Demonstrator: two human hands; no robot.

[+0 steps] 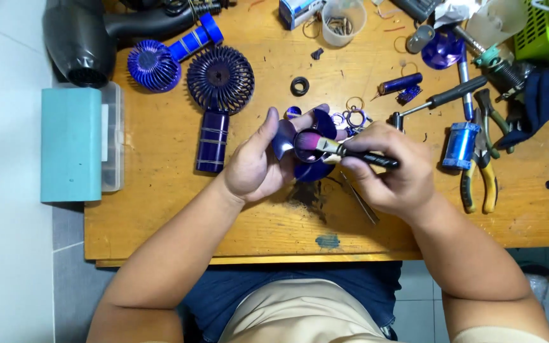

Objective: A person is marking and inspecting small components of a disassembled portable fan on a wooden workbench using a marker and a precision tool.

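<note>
We find the left hand [255, 162] closed around a blue fan blade piece [312, 166], thumb and fingers clamped at its edges, holding it just above the wooden workbench [179, 209] near the front edge. The right hand [392, 171] pinches a small brush [344, 150] by its black handle, with the pinkish bristles laid on the hub of the blade piece.

In our judgement the step in hand is brushing dust from the blade. It is done well if the left hand keeps the piece steady and turns it a little at a time, while the brush works in light strokes from the hub outward, so dirt falls clear and is not pushed into the centre. Pressure should stay low, since the thin blades may flex.

Just beyond the hands lie small rings [351, 116] and a black grommet [299, 86]. Further left rest a handheld fan [218, 101] and a detached fan grille [154, 65]. To the right lie yellow-handled pliers [483, 171] and a screwdriver [440, 100].
</note>
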